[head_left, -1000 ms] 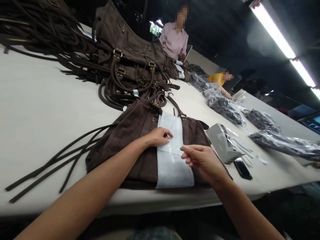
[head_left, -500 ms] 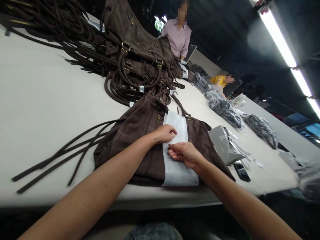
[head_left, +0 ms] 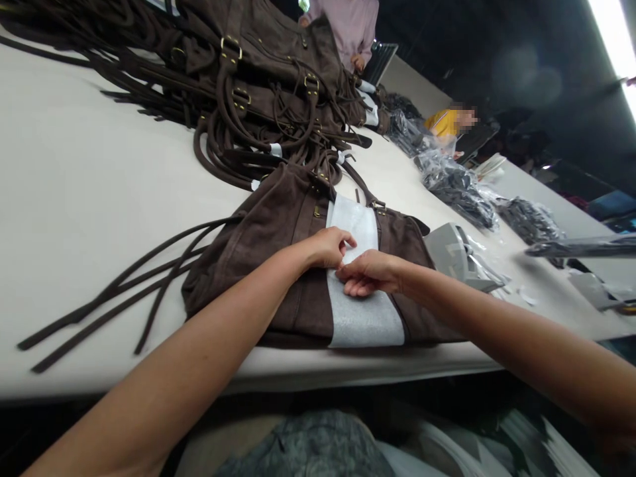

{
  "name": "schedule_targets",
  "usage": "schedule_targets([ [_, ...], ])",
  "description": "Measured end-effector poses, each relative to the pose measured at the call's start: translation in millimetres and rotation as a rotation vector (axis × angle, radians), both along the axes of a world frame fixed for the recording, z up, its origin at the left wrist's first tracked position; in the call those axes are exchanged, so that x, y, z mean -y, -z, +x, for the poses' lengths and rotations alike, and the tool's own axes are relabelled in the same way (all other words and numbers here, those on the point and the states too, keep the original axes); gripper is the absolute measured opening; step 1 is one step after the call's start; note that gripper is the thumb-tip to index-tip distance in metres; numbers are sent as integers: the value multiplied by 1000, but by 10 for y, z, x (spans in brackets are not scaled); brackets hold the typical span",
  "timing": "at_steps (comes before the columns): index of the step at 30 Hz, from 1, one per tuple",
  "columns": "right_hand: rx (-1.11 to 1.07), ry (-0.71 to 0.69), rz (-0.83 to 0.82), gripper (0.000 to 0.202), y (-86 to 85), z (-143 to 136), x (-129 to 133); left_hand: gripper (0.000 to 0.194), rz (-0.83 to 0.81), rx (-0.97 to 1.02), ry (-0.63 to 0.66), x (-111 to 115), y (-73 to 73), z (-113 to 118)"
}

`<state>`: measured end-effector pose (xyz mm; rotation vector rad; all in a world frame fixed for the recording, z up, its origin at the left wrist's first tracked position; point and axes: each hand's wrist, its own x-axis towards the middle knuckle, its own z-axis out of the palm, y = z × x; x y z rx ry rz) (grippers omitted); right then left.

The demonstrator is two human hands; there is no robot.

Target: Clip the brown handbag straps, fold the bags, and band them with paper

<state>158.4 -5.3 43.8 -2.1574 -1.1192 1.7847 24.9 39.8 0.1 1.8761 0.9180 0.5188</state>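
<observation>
A dark brown handbag (head_left: 293, 311) lies on the table with a white paper-like strip (head_left: 368, 321) around its middle. My left hand (head_left: 330, 247) rests over the strip's left edge, its fingers curled in. Close beside it, my right hand (head_left: 368, 273) has thumb and forefinger pinched together over the strip, the other fingers bent below. The fingertips of both hands nearly meet. Whatever small thing they hold, if anything, is hidden. Long brown straps (head_left: 119, 288) trail from the bag's left side.
Behind the bag, more brown handbags (head_left: 278, 66) are piled with tangled handles. A grey tape dispenser (head_left: 450, 255) stands at the right. Plastic-wrapped dark bundles (head_left: 457, 185) lie farther along the white table (head_left: 99, 172). One person (head_left: 348, 30) stands across; another (head_left: 444, 122) is farther off.
The view has shifted, so the bag sits higher in the picture. My right hand has turned, its forearm now flatter, and its fingertips have come closer to my left hand.
</observation>
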Motion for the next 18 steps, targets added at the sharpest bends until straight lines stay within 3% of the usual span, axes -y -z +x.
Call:
schedule_targets([
  [3, 86, -77, -83, 28, -33, 14, -22, 60, 4, 7, 3, -8, 9, 1],
  [7, 187, -271, -28, 44, -60, 68, 47, 60, -15, 14, 7, -1, -7, -13],
  [13, 177, -461, 10, 46, -94, 225, 147, 61, -59, 23, 13, 21, -42, -25],
  [18, 90, -510, 74, 46, -322, 348, 562, 61, -65, 27, 16, 30, -36, -28],
])
